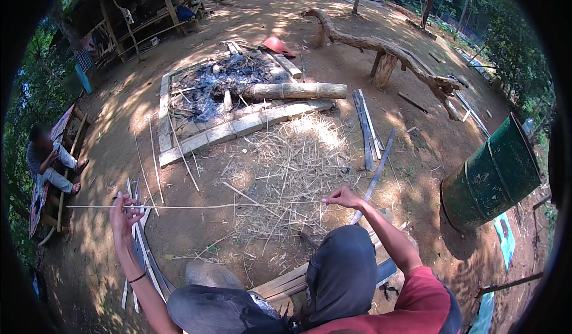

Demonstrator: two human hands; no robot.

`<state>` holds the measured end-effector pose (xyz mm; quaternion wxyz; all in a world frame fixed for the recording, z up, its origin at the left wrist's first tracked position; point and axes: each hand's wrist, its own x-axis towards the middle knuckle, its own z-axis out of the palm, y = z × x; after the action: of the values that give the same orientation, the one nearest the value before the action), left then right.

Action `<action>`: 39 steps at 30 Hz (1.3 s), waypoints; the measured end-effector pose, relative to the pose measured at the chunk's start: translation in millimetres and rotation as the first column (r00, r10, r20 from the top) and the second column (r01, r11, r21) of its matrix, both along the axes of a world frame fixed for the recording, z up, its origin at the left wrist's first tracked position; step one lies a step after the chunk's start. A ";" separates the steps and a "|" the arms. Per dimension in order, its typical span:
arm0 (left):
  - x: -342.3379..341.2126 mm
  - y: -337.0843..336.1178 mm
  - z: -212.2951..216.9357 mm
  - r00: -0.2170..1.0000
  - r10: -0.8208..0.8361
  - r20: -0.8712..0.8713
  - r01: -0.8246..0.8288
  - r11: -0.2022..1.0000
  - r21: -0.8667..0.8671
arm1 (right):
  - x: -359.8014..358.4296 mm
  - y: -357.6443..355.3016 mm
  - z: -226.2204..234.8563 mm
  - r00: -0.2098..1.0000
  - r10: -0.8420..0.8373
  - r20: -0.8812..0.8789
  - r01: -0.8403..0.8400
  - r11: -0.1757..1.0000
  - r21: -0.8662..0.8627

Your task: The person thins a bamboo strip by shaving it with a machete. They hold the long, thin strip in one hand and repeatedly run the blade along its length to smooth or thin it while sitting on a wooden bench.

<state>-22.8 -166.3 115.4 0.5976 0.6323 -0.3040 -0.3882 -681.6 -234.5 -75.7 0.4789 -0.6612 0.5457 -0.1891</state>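
A long thin bamboo strip stretches almost level in front of me, above the dirt. My left hand is closed on it near its left end, and a short length sticks out past the fingers. My right hand pinches the strip's right end between its fingertips. Below the strip lies a heap of pale bamboo shavings. My knees in dark trousers show at the lower edge.
A square fire pit edged with pale blocks holds ash and a thick bamboo log. Split bamboo slats lie at right, more slats by my left arm. A green drum leans at right. A person sits at far left.
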 end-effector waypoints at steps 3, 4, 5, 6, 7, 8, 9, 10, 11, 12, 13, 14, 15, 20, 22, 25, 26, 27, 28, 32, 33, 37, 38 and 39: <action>-20.5 -20.0 4.0 0.999 -0.042 -0.008 0.041 0.994 -0.099 | 23.9 28.3 -24.3 0.991 0.011 0.133 -0.034 0.985 0.171; -34.9 -23.2 9.6 0.999 -0.038 -0.001 0.038 0.991 -0.131 | 34.6 37.7 -30.6 0.984 0.009 0.179 -0.062 0.954 0.292; -41.4 -24.0 14.2 0.996 -0.060 0.060 0.068 0.988 -0.140 | 50.3 45.7 -33.8 0.976 0.045 0.213 -0.122 0.924 0.364; -46.2 -23.8 19.6 0.989 -0.078 0.126 0.096 0.985 -0.142 | 67.4 55.1 -36.5 0.964 0.080 0.253 -0.187 0.882 0.433; -58.3 -25.8 26.4 0.977 -0.099 0.187 0.127 0.981 -0.145 | 82.4 64.9 -37.2 0.953 0.095 0.287 -0.234 0.834 0.499; -73.1 -23.7 34.1 0.970 -0.102 0.219 0.137 0.980 -0.147 | 97.4 73.8 -37.5 0.941 0.107 0.322 -0.281 0.780 0.560; -80.5 -26.6 37.4 0.967 -0.130 0.219 0.166 0.974 -0.156 | 107.9 83.2 -39.6 0.915 0.132 0.380 -0.342 0.752 0.563; -83.3 -29.1 35.7 0.963 -0.156 0.219 0.193 0.968 -0.159 | 120.7 92.3 -43.6 0.885 0.154 0.439 -0.405 0.718 0.566; -87.3 -31.7 35.6 0.958 -0.182 0.219 0.220 0.962 -0.162 | 131.2 96.5 -46.9 0.851 0.172 0.496 -0.467 0.681 0.564; -91.8 -30.7 47.4 0.950 -0.157 0.268 0.209 0.961 -0.179 | 148.2 96.6 -45.0 0.819 0.289 0.495 -0.524 0.728 0.442; -94.3 -37.3 51.3 0.938 -0.169 0.303 0.247 0.939 -0.240 | 155.0 96.4 -42.5 0.798 0.389 0.461 -0.559 0.765 0.321; -95.9 -44.6 55.6 0.924 -0.178 0.337 0.285 0.910 -0.300 | 157.4 96.1 -39.1 0.773 0.483 0.411 -0.593 0.781 0.195; -95.6 -46.9 67.1 0.907 -0.173 0.383 0.317 0.880 -0.354 | 160.8 89.6 -31.4 0.788 0.527 0.318 -0.586 0.800 0.126; -148.7 -58.7 146.1 0.822 -0.191 0.536 0.468 0.763 -0.446 | 151.8 12.9 98.4 0.864 0.500 0.059 -0.486 0.860 -0.157; -162.6 -56.2 162.4 0.759 -0.188 0.623 0.515 0.759 -0.398 | 177.4 -6.2 164.6 0.876 0.450 0.174 -0.404 0.882 -0.243; -190.9 -51.8 172.2 0.597 -0.150 0.788 0.526 0.815 -0.243 | 207.1 -15.2 254.5 0.798 0.381 0.468 -0.238 0.911 -0.337; -203.8 -50.7 167.4 0.502 -0.110 0.858 0.485 0.857 -0.175 | 214.4 -15.4 272.6 0.772 0.364 0.522 -0.201 0.918 -0.342; -219.2 -51.4 161.6 0.404 -0.080 0.911 0.443 0.889 -0.118 | 216.4 -14.4 289.8 0.751 0.339 0.567 -0.157 0.925 -0.346; -230.8 -50.7 149.7 0.342 -0.066 0.937 0.465 0.879 -0.107 | 218.9 -14.7 294.2 0.722 0.317 0.614 -0.116 0.932 -0.344; -250.2 -39.4 89.8 0.250 -0.114 0.962 0.506 0.862 -0.029 | 229.3 -7.6 260.0 0.706 0.252 0.662 -0.070 0.955 -0.288; -248.2 -37.2 74.5 0.216 -0.143 0.966 0.505 0.863 0.015 | 230.6 -7.8 251.3 0.729 0.250 0.638 -0.087 0.957 -0.275; -253.7 -25.6 38.3 0.158 -0.287 0.945 0.544 0.824 0.159 | 225.9 -3.7 221.3 0.761 0.152 0.631 -0.068 0.985 -0.156; -257.3 -20.3 34.0 0.158 -0.313 0.937 0.545 0.819 0.181 | 225.8 -0.3 218.1 0.762 0.113 0.638 -0.056 0.992 -0.109; -259.8 -17.3 31.6 0.159 -0.329 0.931 0.545 0.816 0.195 | 226.2 0.5 217.8 0.763 0.080 0.641 -0.045 0.996 -0.071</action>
<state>-282.6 -183.6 147.0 0.2217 0.5598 -0.7953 -0.0709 -455.3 -234.0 142.1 0.6257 -0.5864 0.3213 -0.4018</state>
